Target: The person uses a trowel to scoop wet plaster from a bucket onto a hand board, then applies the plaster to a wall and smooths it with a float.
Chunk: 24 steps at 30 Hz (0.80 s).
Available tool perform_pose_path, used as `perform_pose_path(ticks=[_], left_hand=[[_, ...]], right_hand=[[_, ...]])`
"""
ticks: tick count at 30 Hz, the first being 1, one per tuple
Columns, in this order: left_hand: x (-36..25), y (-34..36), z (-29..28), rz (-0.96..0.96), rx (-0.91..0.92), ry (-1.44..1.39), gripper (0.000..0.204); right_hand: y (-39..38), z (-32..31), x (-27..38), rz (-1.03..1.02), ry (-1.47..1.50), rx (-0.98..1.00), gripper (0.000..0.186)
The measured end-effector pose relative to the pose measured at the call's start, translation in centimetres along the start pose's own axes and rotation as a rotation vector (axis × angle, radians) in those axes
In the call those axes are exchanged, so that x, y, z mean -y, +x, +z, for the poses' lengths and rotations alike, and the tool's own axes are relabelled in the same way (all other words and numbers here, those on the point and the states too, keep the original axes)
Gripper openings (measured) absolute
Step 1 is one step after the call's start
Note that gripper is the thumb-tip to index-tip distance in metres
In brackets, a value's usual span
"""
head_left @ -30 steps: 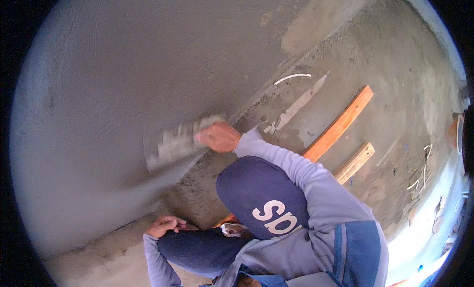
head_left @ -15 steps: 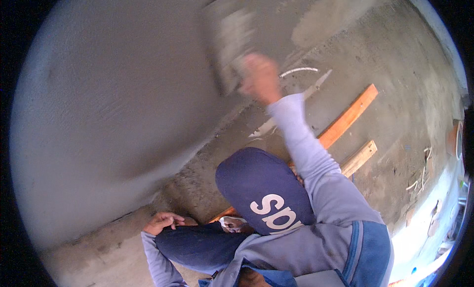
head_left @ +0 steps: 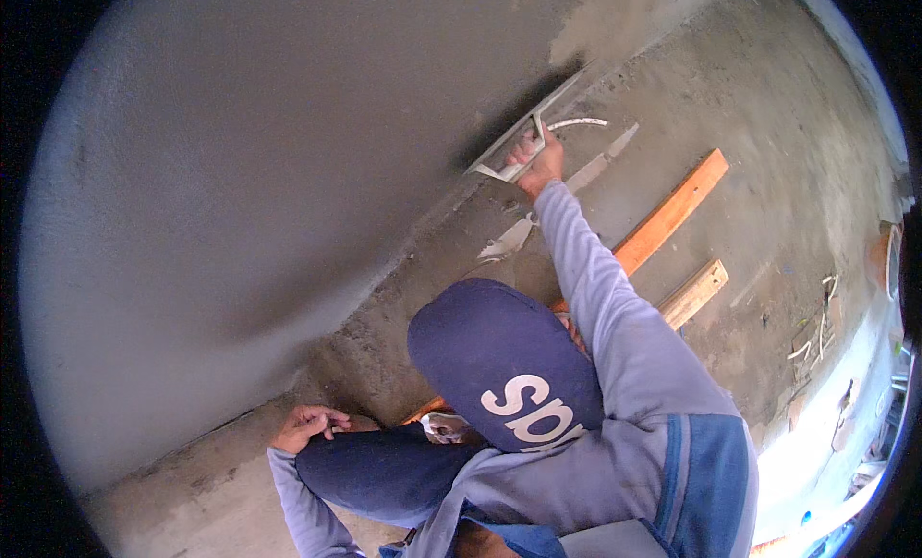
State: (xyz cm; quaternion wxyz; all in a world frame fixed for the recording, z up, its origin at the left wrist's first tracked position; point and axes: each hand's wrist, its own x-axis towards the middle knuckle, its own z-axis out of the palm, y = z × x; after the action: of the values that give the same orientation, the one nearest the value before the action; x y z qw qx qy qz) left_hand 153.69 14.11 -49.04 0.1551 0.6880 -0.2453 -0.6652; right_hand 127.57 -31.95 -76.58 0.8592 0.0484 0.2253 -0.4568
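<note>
My right hand is wrapped round the handle of a plastering trowel. The trowel is seen almost edge-on, its long blade lying along the foot of the grey plastered wall, near where the wall meets the floor. Loosely bent, my left hand rests by my left knee, fingers partly apart and no tool visible in it. My right knee, in navy cloth with white lettering, is raised between the two arms and hides part of the floor.
An orange-brown wooden strip and a shorter pale one lie on the rough floor right of my forearm. Close to the trowel are a curved white strip and a pale flat piece. Thin scraps lie farther right.
The trowel was blurred and broad against the wall; it has come down and right to the wall's foot, turned nearly edge-on. My left hand has stayed by the knee.
</note>
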Motion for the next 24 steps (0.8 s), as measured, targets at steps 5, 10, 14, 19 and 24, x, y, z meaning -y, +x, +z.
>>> perform_pose_path(ticks=[5, 10, 14, 19, 24], left_hand=[[0.7, -1.9, 1.9, 0.003, -0.029, -0.051, 0.051], [1.1, 1.4, -0.9, 0.0, -0.002, 0.068, 0.051], [4.0, 1.4, -1.4, 0.08, -0.027, -0.007, 0.05], [2.8, 0.2, -0.5, 0.086, -0.251, 0.211, 0.048], [3.2, -2.2, 5.8, 0.392, -0.898, 0.339, 0.045]], right_hand=[[-6.0, 6.7, -3.9, -0.084, -0.383, 0.098, 0.032], [-10.7, 7.6, -10.4, -0.52, -1.276, 0.747, 0.034], [-13.9, 9.3, -5.7, -0.533, -1.447, 0.887, 0.041], [-8.8, 0.6, -1.4, -0.331, -2.484, 1.171, 0.038], [-4.4, -4.2, -4.4, -0.559, -2.689, 1.204, 0.031]])
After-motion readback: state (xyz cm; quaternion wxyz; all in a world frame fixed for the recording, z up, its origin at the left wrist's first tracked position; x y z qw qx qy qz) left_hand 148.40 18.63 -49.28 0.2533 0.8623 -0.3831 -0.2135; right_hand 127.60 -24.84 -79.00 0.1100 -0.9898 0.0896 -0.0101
